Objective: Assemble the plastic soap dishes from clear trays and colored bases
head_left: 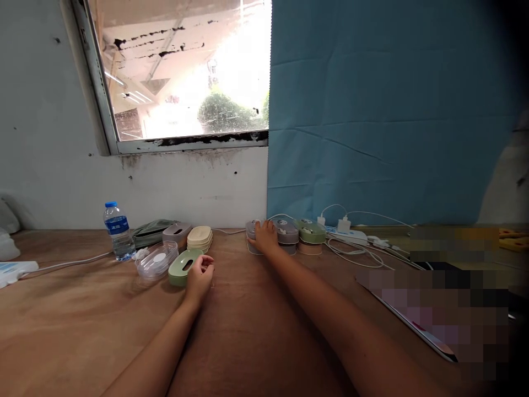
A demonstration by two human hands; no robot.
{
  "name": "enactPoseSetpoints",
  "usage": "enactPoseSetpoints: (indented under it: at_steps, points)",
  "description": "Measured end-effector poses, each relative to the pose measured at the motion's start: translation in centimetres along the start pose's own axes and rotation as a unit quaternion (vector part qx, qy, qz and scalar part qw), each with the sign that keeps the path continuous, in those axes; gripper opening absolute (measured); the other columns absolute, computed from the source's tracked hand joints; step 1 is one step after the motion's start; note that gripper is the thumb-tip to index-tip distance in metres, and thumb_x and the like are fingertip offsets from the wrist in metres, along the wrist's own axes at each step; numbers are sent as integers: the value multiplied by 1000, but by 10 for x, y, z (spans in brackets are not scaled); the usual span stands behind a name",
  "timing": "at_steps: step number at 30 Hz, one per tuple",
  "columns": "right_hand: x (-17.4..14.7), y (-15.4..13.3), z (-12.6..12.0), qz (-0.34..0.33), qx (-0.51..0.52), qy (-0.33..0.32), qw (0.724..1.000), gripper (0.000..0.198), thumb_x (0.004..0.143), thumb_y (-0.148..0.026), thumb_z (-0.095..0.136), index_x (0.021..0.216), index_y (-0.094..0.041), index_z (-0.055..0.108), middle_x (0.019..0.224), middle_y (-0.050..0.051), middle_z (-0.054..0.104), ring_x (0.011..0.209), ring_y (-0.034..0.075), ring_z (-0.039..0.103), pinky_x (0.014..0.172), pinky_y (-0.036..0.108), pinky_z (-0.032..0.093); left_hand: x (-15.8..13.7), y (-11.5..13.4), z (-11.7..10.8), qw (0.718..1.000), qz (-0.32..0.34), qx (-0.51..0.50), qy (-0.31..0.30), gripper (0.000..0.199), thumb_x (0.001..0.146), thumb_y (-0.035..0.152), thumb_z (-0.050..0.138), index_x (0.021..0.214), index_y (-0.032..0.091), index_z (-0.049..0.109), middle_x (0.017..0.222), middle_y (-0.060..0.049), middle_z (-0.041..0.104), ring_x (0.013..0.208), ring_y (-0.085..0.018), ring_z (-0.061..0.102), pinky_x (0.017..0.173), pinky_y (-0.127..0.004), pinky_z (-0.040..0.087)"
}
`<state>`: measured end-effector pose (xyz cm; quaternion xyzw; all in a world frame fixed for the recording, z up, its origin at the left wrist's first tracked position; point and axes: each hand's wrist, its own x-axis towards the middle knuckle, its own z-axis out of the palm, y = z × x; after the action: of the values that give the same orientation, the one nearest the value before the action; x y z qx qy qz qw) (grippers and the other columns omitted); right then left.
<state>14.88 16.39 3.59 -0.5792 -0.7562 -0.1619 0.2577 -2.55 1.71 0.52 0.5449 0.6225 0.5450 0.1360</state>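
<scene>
A light green oval case (179,270) with a dark slot in its top rests on the table. Just at its right side is my left hand (200,274), its fingers loosely curled and apart, with nothing visible in them. Farther forward, my right hand (265,237) reaches over a greyish-purple lidded box (253,231), thumb at the front and fingers across the lid. Part of that box is hidden by the hand. Beside it stand another greyish-purple lidded box (288,232) and a green-lidded box (311,232) in a row.
Left of the green case are clear plastic covers (157,260), stacked cream pieces (200,238), a purple-grey case (176,234) and a water bottle (118,231). White cables (359,252) and a power strip (347,234) lie right. A blue sheet (372,110) hangs behind.
</scene>
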Motion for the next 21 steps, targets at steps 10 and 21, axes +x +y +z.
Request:
enactPoseSetpoints:
  at_steps: [10,21]
  points:
    - [-5,-2,-26,-88,-18,2,996,65,73,-46,52,119,-3,36,114,24,43,105,36,33,86,44,25,13,-5,-31,936,115,324,77,17,69,22,45,83,19,53,88,-5,58,84,-23,49,76,-33,35]
    - [-117,1,-101,-430,-3,-102,897,21,68,-31,51,80,-15,57,80,9,58,76,22,48,68,33,33,20,-22,-40,914,24,404,-36,26,64,22,51,90,22,54,89,-2,63,87,-23,53,76,-33,35]
